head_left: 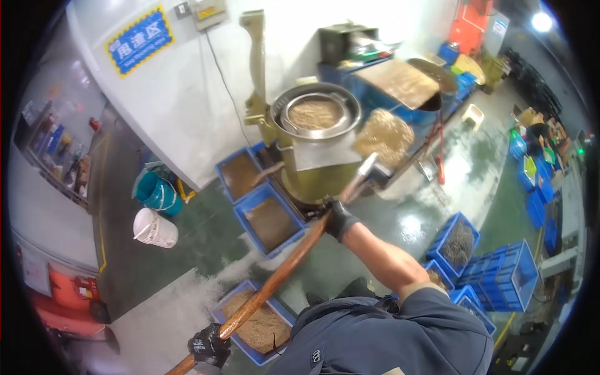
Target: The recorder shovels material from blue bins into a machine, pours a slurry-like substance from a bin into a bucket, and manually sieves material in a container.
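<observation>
One gloved left hand was closed round the shaft of the shovel, well placed to steer its tilt. Further right, a metal basket holding tan material sat atop the green machine. The right hand gripped further forward, probably bearing most weight; the heaped load, just right of the basket, called for level, slow handling.

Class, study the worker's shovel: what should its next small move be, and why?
Probably swing the shovel slightly left and tip it over the round metal bowl: its head appears loaded with tan material just right of the bowl, and similar-looking material lies inside the bowl. The left hand and right hand both grip the handle.
</observation>
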`<state>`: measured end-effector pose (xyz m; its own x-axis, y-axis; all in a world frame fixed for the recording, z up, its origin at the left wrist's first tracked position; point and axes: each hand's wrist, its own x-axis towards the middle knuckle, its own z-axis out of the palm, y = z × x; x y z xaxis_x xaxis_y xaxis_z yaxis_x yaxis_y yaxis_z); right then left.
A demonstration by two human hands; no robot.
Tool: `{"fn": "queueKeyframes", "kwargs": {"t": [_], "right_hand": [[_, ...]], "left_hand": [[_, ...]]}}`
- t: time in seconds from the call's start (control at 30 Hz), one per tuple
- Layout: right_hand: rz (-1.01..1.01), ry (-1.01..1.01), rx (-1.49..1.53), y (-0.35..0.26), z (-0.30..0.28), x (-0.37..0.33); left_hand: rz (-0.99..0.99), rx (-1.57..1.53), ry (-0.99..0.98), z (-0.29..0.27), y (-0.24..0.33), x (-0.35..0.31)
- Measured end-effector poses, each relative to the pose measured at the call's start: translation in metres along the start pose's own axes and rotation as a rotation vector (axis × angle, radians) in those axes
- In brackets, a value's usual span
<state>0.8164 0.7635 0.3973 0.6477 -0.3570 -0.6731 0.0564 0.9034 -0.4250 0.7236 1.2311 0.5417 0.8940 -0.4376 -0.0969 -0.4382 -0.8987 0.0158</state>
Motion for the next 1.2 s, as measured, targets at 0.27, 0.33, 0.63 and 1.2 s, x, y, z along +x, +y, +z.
{"fn": "queueKeyframes", "kwargs": {"t": [0.27, 0.33, 0.63, 1.2], "right_hand": [[0.079, -0.753, 0.053, -0.064, 0.156, 0.088], [0.241, -1.061, 0.244, -0.077, 0.171, 0.111], [0.142, -0.571, -0.05, -0.087, 0.089, 0.228], [0.041, -0.177, -0.253, -0.05, 0.103, 0.145]], "left_hand": [[-0.289, 0.213, 0.429, -0.004, 0.109, 0.041], [-0.341, 0.187, 0.438, -0.006, 0.152, 0.054], [-0.471, -0.128, -0.114, 0.047, 0.234, 0.131], [-0.496, -0.233, -0.102, 0.024, 0.204, 0.06]]}}
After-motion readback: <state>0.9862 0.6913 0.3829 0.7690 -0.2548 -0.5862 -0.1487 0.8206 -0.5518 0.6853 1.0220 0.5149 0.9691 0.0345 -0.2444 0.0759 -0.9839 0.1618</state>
